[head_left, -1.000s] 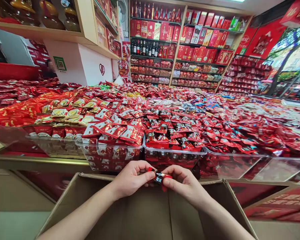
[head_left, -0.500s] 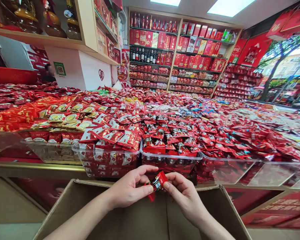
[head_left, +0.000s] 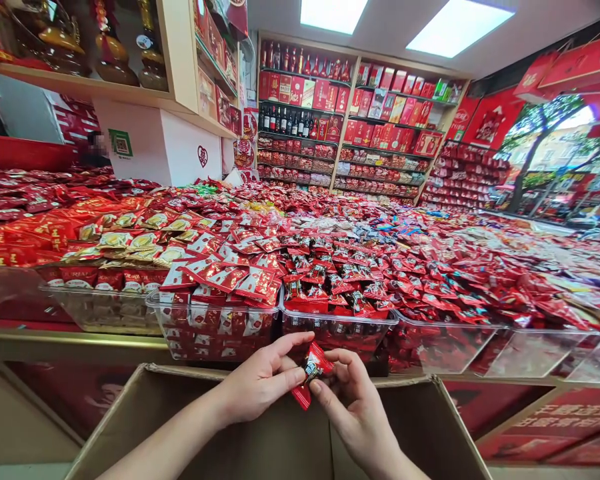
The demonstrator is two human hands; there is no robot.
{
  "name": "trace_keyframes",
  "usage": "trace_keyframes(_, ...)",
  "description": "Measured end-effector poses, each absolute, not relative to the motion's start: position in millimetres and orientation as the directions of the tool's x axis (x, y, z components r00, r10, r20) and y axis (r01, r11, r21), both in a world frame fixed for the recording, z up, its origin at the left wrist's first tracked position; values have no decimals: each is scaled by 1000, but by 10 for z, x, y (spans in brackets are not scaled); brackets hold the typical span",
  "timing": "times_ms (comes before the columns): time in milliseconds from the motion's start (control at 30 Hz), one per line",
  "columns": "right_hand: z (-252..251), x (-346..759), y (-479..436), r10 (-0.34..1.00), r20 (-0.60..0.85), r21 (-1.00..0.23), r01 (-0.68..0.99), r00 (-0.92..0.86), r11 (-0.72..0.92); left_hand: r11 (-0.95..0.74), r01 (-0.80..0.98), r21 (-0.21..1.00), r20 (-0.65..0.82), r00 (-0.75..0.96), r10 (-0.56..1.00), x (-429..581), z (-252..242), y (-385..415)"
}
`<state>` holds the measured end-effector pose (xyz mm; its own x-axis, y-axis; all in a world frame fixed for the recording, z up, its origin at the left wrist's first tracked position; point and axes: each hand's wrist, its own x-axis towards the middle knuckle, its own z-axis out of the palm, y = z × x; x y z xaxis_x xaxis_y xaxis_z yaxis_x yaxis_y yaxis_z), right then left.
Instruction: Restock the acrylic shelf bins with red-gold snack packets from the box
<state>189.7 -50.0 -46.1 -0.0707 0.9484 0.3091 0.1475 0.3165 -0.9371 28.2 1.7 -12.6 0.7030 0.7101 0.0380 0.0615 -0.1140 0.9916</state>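
Both my hands meet just above the far edge of an open cardboard box [head_left: 190, 407]. Between them is a small red and black wrapped candy [head_left: 311, 371], tilted almost upright. My left hand [head_left: 263, 383] pinches its lower end with thumb and forefinger. My right hand [head_left: 350, 397] grips its upper end with the fingertips, palm turned up. Directly behind the hands stands a clear plastic bin [head_left: 337, 328] heaped with the same red and black candies.
More clear bins [head_left: 215, 320] of red-wrapped sweets line the counter's front edge, and a wide spread of red candy packets [head_left: 430, 253] covers the display behind. Shelves [head_left: 350, 113] with red boxes and bottles stand at the back. A white box [head_left: 165, 143] sits back left.
The candy has turned from lying level between my hands to standing almost upright. My right hand has rolled palm-up, and the view has tilted upward a little.
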Motion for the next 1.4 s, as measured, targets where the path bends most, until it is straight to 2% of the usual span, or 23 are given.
trace_keyframes(133, -459, 1886, -506, 934, 357, -923, 143, -27, 357, -119, 44, 992, 53, 708, 704, 278, -131, 17)
trace_keyframes(333, -475, 1835, -506, 903, 430, -860, 292, -26, 418, -211, 103, 972, 79, 700, 709, 255, -157, 1)
trace_keyframes(433, -391, 1870, -509, 872, 489, -821, 329, -15, 466, -218, 30, 975, 138, 687, 713, 242, -177, 0)
trace_keyframes(567, -40, 2088, -439, 771, 631, -648, 490, -83, 583, -128, -60, 990, 133, 695, 707, 251, -187, 9)
trace_keyframes(667, 368, 2305, -231, 696, 712, -483, 655, -93, 581, -104, -79, 991, 130, 708, 694, 264, -197, 13)
trace_keyframes(733, 643, 2427, -18, 675, 732, -429, 708, -92, 561, -114, -79, 990, 137, 711, 690, 263, -205, 12)
trace_keyframes(800, 875, 2505, 214, 709, 703, -460, 727, -53, 510, -125, -69, 990, 137, 705, 696, 256, -211, 9)
trace_keyframes(967, 1167, 2431, 677, 857, 516, -605, 703, -11, 374, -162, -28, 986, 136, 693, 708, 233, -219, 8)
trace_keyframes(1067, 1175, 2263, 871, 880, 471, -571, 743, -53, 350, -185, -1, 983, 135, 686, 715, 223, -219, 9)
trace_keyframes(1267, 1080, 2041, 1170, 881, 449, -428, 830, -146, 356, -175, 23, 984, 112, 682, 723, 208, -178, 10)
trace_keyframes(1400, 1070, 1980, 1208, 901, 408, -390, 864, -148, 319, -171, 34, 985, 103, 675, 731, 202, -153, 3)
